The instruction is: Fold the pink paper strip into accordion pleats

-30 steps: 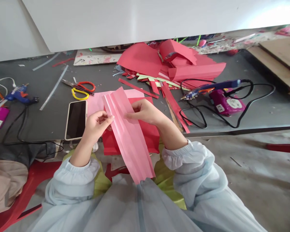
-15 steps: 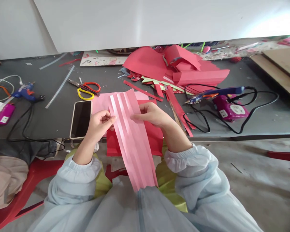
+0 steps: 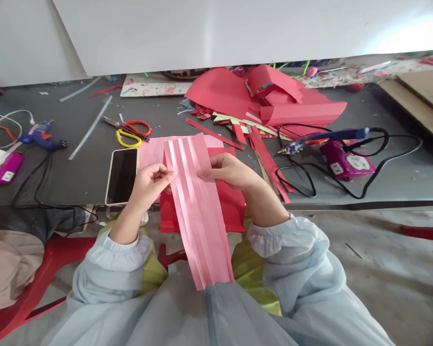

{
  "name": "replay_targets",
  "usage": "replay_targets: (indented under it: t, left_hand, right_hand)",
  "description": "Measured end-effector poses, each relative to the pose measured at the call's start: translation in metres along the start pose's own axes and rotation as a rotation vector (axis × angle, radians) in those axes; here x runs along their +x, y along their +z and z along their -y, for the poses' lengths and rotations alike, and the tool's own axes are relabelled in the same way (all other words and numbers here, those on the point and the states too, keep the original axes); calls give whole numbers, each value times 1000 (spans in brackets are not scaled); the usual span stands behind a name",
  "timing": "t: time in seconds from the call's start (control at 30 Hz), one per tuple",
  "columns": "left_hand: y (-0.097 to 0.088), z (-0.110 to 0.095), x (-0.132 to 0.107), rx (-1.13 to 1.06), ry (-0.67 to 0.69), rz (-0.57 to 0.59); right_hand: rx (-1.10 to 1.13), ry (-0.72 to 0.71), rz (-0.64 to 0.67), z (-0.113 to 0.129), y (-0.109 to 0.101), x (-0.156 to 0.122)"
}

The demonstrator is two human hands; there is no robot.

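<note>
A long sheet of pink paper (image 3: 198, 206) with lengthwise pleats is held up over the table edge, its lower end reaching down to my lap. My left hand (image 3: 153, 185) pinches its left edge, thumb on top. On the opposite edge, my right hand (image 3: 229, 170) grips the paper with the thumb in front and the fingers hidden behind. Beneath it lies a red paper sheet (image 3: 234, 202), sticking out past the table's front edge, and another pink sheet (image 3: 151, 149) lies flat behind. Beside my left hand rests a phone (image 3: 121, 177) with a dark screen.
Scissors (image 3: 128, 132) with red and yellow handles lie behind the phone. Red paper (image 3: 220, 93) is heaped at the back. Glue guns sit at left (image 3: 41, 136) and right (image 3: 324, 139), with black cables and purple power blocks (image 3: 350, 161). Cardboard (image 3: 418, 105) stands far right.
The pleated pink paper hangs slightly straighter, its lower end shifted a little to the left. Both hands keep their hold. The whole view has shifted slightly.
</note>
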State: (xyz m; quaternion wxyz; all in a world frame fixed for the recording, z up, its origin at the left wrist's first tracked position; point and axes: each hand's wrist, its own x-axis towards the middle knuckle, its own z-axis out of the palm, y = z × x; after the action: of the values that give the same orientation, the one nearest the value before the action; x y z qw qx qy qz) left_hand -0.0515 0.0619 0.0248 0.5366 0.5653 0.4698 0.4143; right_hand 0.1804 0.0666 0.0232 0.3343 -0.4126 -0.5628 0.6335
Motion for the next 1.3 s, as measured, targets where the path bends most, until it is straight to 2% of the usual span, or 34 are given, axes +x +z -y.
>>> replay_targets:
  t: [0.73, 1.0, 1.3]
  left_hand:
    - [-1, 2, 2, 23, 10, 36]
    - [-3, 3, 5, -48, 19, -19]
    - [-4, 4, 6, -22, 105, -117]
  right_hand:
    - [-5, 16, 6, 3, 2, -1]
    - [-58, 25, 122, 8, 3, -4]
    - [-64, -7, 42, 8, 4, -6]
